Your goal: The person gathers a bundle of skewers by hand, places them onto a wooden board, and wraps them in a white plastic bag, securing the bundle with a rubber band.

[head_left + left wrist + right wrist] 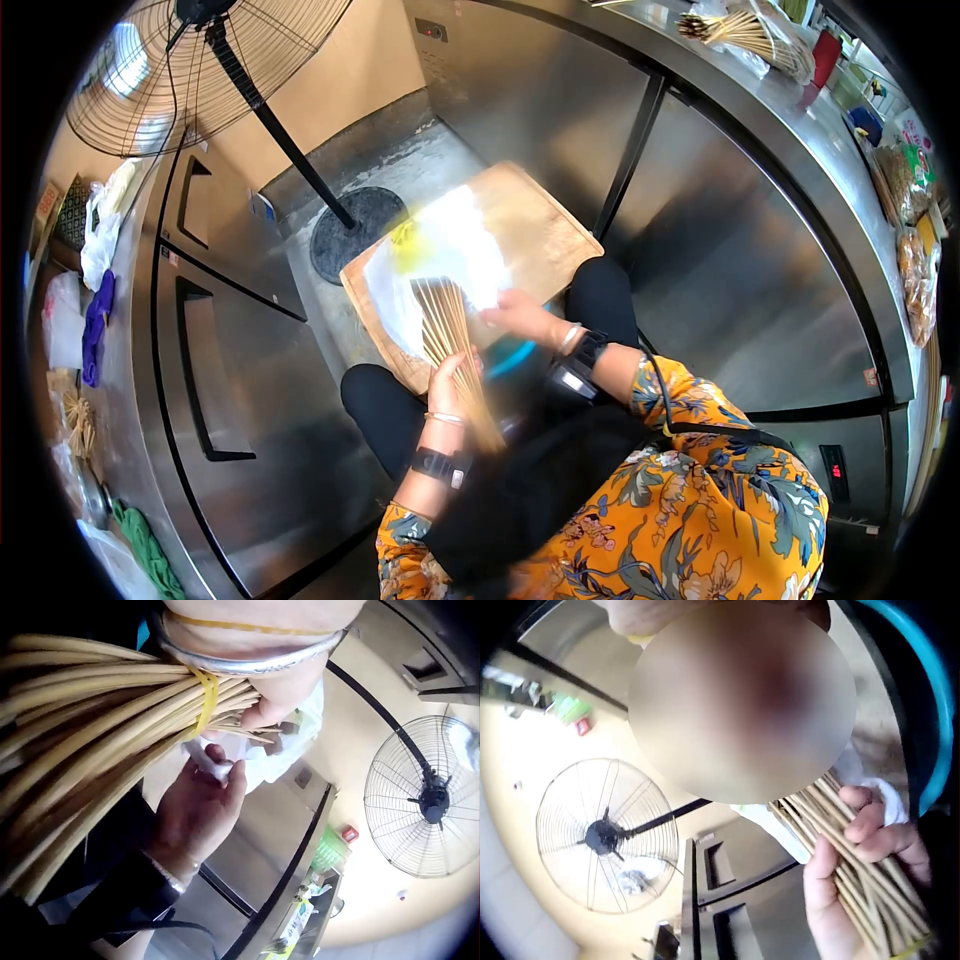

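Observation:
A bundle of thin wooden sticks is gripped by the left hand, whose fingers and thumb curl round it in the right wrist view. A yellow band circles the sticks. White plastic bag lies behind the stick tips on a wooden board; a yellow blurred patch shows on it. At the right of the bundle, the right hand pinches the bag's edge, seen more closely in the left wrist view. A blurred oval covers much of the right wrist view.
A standing fan with a round black base stands beyond the board. Steel cabinets flank both sides. More sticks and bagged goods lie on the right counter. A blue-rimmed container shows near the hands.

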Demonstrator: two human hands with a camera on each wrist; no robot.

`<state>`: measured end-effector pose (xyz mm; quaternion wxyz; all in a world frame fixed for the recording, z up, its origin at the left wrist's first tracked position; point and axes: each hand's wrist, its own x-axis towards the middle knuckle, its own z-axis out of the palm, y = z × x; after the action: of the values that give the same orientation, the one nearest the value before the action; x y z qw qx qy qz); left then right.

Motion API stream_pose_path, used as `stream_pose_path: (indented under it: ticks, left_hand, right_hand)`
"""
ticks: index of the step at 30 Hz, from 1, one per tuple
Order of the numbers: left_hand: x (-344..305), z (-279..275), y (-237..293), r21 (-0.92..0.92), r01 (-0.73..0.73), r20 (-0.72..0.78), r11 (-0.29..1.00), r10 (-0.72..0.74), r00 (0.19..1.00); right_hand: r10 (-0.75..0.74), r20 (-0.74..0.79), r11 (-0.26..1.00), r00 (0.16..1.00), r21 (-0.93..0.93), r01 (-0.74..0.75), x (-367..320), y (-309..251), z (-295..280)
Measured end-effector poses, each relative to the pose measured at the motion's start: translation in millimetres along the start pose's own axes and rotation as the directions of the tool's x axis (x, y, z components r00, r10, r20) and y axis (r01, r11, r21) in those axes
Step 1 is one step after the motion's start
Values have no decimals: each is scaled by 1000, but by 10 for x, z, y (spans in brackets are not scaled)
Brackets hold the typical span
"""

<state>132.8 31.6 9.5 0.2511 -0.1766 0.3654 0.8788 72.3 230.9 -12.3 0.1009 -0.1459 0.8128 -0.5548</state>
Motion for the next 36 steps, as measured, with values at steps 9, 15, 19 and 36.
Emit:
stream_pose_path:
  ticks: [9, 15, 19, 36]
  left_hand:
    - [-227, 46, 18, 518, -334, -45, 788, 415, 909]
    - [-1345, 229, 615, 941, -307, 207, 142, 478, 854]
    - [-1434, 425, 652, 865, -494, 498, -84, 253, 829]
    - [-1101, 215, 565, -13, 4, 54, 1000, -3, 999]
  right_hand:
    - [-23, 492, 1000, 870, 21, 15, -625, -1199, -17]
    - [-26, 502, 829, 864, 494, -262, -809, -1270, -252]
    - [-180, 584, 975, 792, 213, 65, -818, -1208, -15]
    - [6, 526, 811, 851, 495, -312, -658, -1647, -217]
